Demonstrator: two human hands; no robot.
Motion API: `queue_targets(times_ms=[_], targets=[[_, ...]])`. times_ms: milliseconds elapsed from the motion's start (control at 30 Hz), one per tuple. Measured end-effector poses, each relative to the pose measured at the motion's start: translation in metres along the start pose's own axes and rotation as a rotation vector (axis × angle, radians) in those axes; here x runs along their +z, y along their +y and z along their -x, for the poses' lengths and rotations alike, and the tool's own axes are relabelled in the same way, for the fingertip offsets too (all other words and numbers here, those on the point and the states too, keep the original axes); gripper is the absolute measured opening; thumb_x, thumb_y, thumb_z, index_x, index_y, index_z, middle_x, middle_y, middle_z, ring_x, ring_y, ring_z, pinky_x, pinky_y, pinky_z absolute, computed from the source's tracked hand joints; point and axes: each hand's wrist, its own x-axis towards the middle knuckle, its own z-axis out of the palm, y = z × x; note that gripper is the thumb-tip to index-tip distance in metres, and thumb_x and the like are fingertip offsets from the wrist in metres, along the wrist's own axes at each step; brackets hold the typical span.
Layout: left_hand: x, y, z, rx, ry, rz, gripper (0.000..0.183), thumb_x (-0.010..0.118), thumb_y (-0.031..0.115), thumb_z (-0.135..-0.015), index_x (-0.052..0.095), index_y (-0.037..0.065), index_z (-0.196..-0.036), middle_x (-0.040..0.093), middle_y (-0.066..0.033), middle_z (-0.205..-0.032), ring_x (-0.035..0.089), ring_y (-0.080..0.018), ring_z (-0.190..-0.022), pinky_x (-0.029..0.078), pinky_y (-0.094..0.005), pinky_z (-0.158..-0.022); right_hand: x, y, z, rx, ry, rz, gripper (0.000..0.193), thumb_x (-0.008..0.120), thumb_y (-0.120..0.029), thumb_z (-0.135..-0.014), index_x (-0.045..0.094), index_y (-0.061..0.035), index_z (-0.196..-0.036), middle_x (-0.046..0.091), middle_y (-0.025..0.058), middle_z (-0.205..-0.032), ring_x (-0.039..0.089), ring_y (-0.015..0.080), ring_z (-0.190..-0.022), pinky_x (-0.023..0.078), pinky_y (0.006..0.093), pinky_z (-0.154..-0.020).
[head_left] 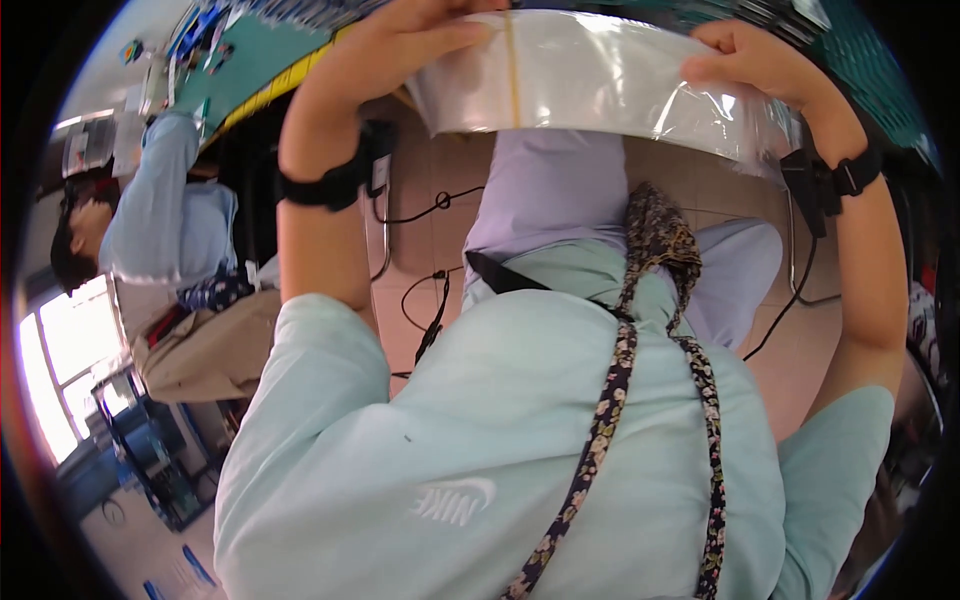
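Between my two hands stretches a wide bundle of clear plastic bags (600, 75), shiny and slightly bowed, held above my lap. A yellowish band (513, 70) runs across it near its left end. My left hand (430, 38) grips the left end, thumb on the near face; its other fingers are partly cut off by the picture's top edge. At the right part, my right hand (760, 65) is closed on the bundle with its thumb pressed on top and the fingers curled by the upper edge. The bundle's lower right corner looks loose and crinkled.
A green work surface (250, 58) with a yellow edge (268, 95) lies at the far left. Another person in a light blue top (170, 225) sits on the left. Black cables (440, 200) hang over the tiled floor (425, 165). Dark teal trays (875, 75) stand at the far right.
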Motion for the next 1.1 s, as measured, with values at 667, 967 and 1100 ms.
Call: queue_targets(times_ms=[667, 967, 1100], targets=[[0.093, -0.143, -0.030, -0.090, 0.209, -0.383, 0.064, 0.076, 0.035, -0.070, 0.050, 0.008, -0.122, 0.049, -0.0104, -0.119, 0.045, -0.0247, -0.115, 0.035, -0.0355, -0.098, 0.081, 0.138, -0.083, -0.317, 0.358, 0.235, 0.022, 0.057, -0.019, -0.088, 0.062, 0.0007, -0.095, 0.059, 0.0127, -0.088, 0.057, 0.0269, -0.081, 0.045, 0.0309, -0.072], [0.110, -0.107, -0.026, -0.215, 0.159, -0.701, 0.101, 0.084, 0.041, -0.048, 0.039, 0.009, -0.132, 0.043, -0.0110, -0.123, 0.040, -0.0322, -0.119, 0.029, -0.0469, -0.099, 0.063, 0.125, -0.032, -0.008, 0.186, -0.211, 0.015, 0.068, -0.015, -0.081, 0.059, -0.0036, -0.080, 0.058, -0.0002, -0.068, 0.053, 0.0074, -0.062, 0.043, 0.0243, -0.058], [0.112, -0.103, -0.027, -0.192, 0.169, -0.699, 0.100, 0.084, 0.041, -0.049, 0.039, 0.010, -0.132, 0.043, -0.0106, -0.124, 0.039, -0.0325, -0.119, 0.028, -0.0472, -0.100, 0.060, 0.133, -0.003, 0.079, -0.044, -0.374, 0.012, 0.066, -0.013, -0.082, 0.061, -0.0020, -0.087, 0.065, 0.0038, -0.077, 0.059, 0.0098, -0.065, 0.047, 0.0232, -0.060]])
